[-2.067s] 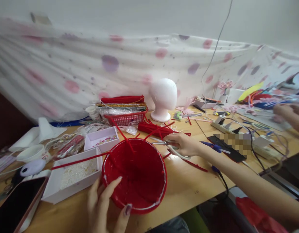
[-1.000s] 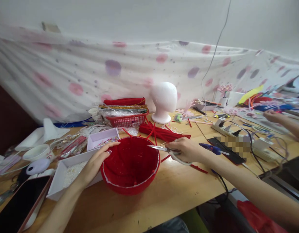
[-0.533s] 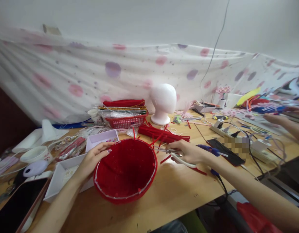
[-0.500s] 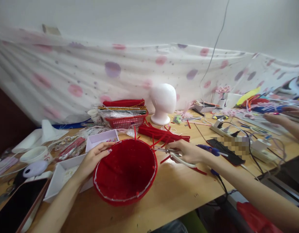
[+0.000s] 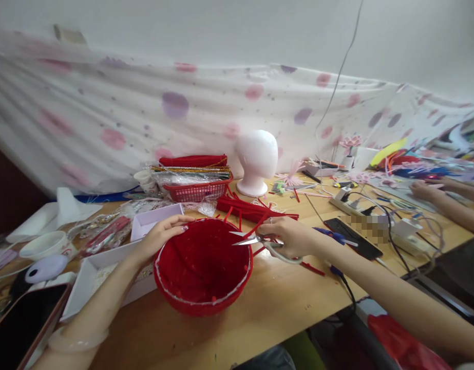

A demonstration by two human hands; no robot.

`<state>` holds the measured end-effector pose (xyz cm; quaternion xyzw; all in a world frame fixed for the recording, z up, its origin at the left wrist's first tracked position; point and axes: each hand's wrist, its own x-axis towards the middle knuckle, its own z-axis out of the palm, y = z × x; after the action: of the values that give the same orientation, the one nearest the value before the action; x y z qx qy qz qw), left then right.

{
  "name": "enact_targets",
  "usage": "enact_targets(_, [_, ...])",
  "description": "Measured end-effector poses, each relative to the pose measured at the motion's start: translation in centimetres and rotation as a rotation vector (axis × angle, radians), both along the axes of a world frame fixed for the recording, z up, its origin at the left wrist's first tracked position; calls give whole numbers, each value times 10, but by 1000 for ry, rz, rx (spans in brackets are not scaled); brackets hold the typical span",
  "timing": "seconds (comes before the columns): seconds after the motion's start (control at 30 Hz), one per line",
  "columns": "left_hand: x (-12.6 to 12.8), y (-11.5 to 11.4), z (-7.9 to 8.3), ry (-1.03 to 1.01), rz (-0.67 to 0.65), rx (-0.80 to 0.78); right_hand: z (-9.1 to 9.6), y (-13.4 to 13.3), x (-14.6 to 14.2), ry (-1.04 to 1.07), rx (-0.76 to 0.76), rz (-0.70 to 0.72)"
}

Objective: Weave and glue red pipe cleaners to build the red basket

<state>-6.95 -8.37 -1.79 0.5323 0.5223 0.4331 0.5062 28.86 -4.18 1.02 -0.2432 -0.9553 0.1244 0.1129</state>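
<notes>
A deep red fuzzy bowl-shaped piece [image 5: 202, 303] stands with its opening toward me, a whitish line running round its rim. My left hand [image 5: 165, 232] grips the far left of that rim, fingers curled over the edge. In my right hand [image 5: 285, 237] is a pair of scissors [image 5: 248, 239] with pale handles. Their blades are parted over the rim's right side, near thin red fuzzy stems that stick up from the edge. Behind lies a bundle of red fuzzy stems [image 5: 246, 209].
A white foam head [image 5: 257, 162] stands behind the bundle, beside a red basket [image 5: 198, 191] of stems. White trays [image 5: 84, 293] and a phone [image 5: 24, 329] are at left. Right are a black phone [image 5: 352, 239], power strips [image 5: 346, 205] and another person's hands [image 5: 425, 191].
The scissor blades have opened from nearly closed. The red bowl-shaped piece is turned a little, and its upright stems show farther right. The view has shifted slightly.
</notes>
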Motion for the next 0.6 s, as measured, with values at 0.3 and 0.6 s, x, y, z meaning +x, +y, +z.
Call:
enact_targets(0.3, [1, 5, -2, -2, 6, -13, -7, 3, 4, 16, 44, 41])
enact_targets(0.6, [-1, -14, 11, 90, 242, 16, -4, -3, 5, 36, 100, 36])
